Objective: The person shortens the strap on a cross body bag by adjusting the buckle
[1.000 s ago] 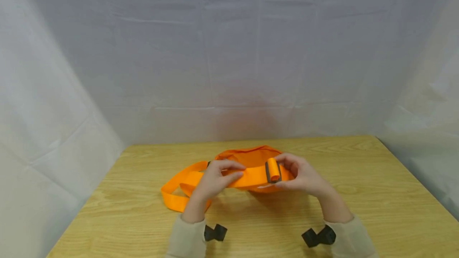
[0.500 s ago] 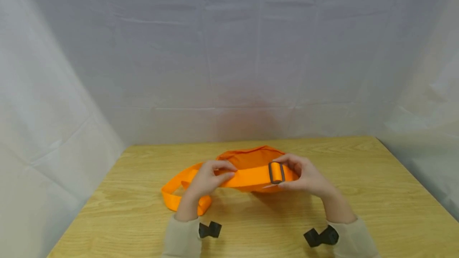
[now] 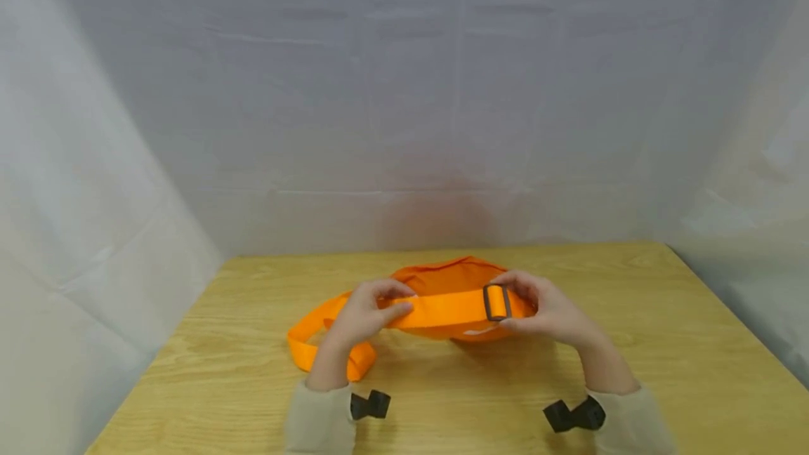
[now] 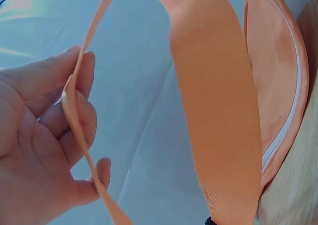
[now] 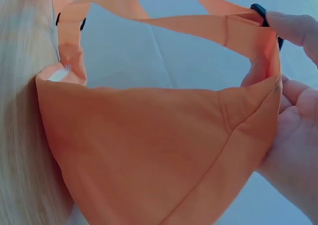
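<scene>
An orange waist bag (image 3: pixel 450 278) rests on the table, its strap (image 3: pixel 445 309) stretched between my hands. My left hand (image 3: pixel 362 317) pinches the strap between thumb and fingers; the left wrist view shows the webbing (image 4: pixel 74 113) edge-on along those fingers. My right hand (image 3: pixel 548 309) grips the strap end beside the black slider buckle (image 3: pixel 487 304), close to the bag's corner. In the right wrist view the thumb lies against that slider (image 5: pixel 259 9), and the bag's body (image 5: pixel 144 145) hangs below. A white zip (image 4: pixel 297 86) curves along the bag in the left wrist view.
A slack strap loop (image 3: pixel 302 352) lies on the wooden table (image 3: pixel 455 406) left of my left hand. Another black fitting (image 5: pixel 58 20) sits on the strap's far end. Pale sheets (image 3: pixel 411 104) hang behind the table and at both sides.
The strap loop that stood up through the slider now lies flatter. My right hand and the slider have shifted slightly right. My left hand has slid left along the strap.
</scene>
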The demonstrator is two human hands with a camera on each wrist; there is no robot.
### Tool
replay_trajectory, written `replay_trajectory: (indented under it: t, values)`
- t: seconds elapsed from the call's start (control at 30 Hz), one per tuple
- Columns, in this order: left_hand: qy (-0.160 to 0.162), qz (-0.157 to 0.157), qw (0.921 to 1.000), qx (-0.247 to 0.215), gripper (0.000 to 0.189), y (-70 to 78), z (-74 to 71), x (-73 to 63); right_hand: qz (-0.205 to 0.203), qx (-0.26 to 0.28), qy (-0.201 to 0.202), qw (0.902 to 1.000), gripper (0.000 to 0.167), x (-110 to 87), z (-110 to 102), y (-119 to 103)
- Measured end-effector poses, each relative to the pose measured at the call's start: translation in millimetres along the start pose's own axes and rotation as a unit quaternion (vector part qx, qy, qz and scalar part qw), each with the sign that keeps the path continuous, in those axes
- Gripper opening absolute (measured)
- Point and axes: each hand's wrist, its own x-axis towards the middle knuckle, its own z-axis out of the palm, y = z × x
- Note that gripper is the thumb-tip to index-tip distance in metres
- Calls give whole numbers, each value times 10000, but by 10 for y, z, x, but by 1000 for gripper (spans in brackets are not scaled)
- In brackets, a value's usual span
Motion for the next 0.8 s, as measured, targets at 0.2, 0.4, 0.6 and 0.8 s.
replay_trajectory:
  t: [0.2,0.4,0.6,0.8]
  values:
    - [-19,68,9998,169,19,29,34,12,398,-322,-89,9986,43,-61,-105,96]
    - [139,64,9992,377,16,92,41,9,624,-1147,-297,9910,44,-153,-226,169]
    - [182,222,9982,527,19,123,-3,-5,876,-1747,-693,9783,41,-231,-276,240]
    - [333,337,9973,557,17,124,-59,-59,881,-2128,-956,9684,42,-336,-343,309]
